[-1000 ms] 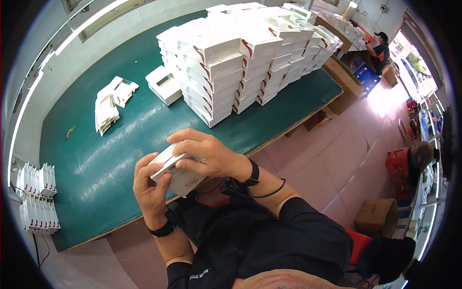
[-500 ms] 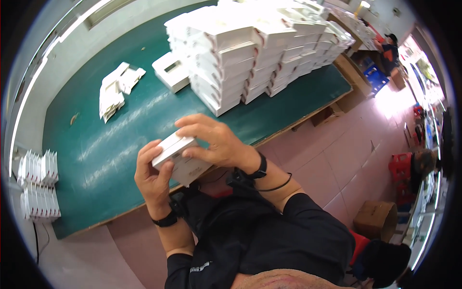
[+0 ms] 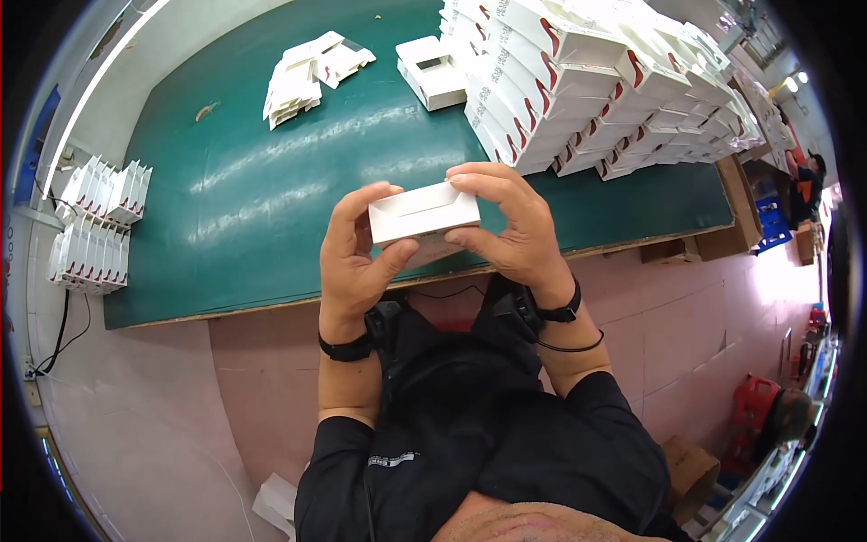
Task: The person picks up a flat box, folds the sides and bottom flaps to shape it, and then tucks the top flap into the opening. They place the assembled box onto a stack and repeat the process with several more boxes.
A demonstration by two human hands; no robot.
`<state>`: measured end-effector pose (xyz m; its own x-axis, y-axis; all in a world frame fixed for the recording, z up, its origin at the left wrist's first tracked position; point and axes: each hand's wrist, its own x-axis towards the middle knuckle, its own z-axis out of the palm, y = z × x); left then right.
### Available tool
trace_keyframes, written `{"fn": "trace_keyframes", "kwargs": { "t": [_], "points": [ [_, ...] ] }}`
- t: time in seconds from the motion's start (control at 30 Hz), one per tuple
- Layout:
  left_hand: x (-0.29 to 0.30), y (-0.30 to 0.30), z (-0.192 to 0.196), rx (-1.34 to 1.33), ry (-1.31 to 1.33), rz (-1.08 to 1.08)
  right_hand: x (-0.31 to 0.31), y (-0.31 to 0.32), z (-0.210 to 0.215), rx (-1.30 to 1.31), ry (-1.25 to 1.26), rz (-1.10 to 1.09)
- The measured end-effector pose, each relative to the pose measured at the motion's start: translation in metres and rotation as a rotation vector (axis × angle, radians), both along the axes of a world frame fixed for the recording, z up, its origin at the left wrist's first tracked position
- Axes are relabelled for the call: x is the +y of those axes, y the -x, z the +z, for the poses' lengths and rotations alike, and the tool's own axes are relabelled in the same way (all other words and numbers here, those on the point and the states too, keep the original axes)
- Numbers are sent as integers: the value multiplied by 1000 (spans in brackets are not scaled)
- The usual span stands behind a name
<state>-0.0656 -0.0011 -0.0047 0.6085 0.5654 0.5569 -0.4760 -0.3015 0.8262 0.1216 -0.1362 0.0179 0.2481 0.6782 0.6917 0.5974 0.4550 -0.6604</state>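
Between my two hands is a small white cardboard box [image 3: 424, 215], held above the near edge of the green table. One narrow end with a folded flap faces up. My left hand [image 3: 361, 244] grips its left side, thumb in front and fingers behind. My right hand [image 3: 515, 221] pinches the right side, with the index finger along the top corner and the thumb on the lower front. Part of a broad face shows below the end, with faint print. What is inside the box cannot be seen.
A tall stack of white boxes with red marks [image 3: 578, 81] fills the table's right end. One box with a window [image 3: 432, 72] lies beside it. Flattened white cartons [image 3: 298, 79] lie farther left. More boxes [image 3: 90, 253] stand in rows at the far left. The green tabletop [image 3: 226, 244] has a wooden edge.
The view has swung toward the right. My hands have turned the box so that its flapped end now faces up and lies more level. Both hands still hold it.
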Motion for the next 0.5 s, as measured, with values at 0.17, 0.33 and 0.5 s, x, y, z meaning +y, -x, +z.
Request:
{"fn": "trace_keyframes", "kwargs": {
  "t": [0.17, 0.33, 0.5],
  "points": [
    [1, 4, -7, 64, 128, -30, -1, -3, -5, 49, -65, 15],
    [16, 6, -13, 128, -223, 113, -4, 3, 2, -52, 36, -57],
    [13, 2, -8, 146, -267, 209, 0, 2, -5, -118, -28, -125]
  ]
}}
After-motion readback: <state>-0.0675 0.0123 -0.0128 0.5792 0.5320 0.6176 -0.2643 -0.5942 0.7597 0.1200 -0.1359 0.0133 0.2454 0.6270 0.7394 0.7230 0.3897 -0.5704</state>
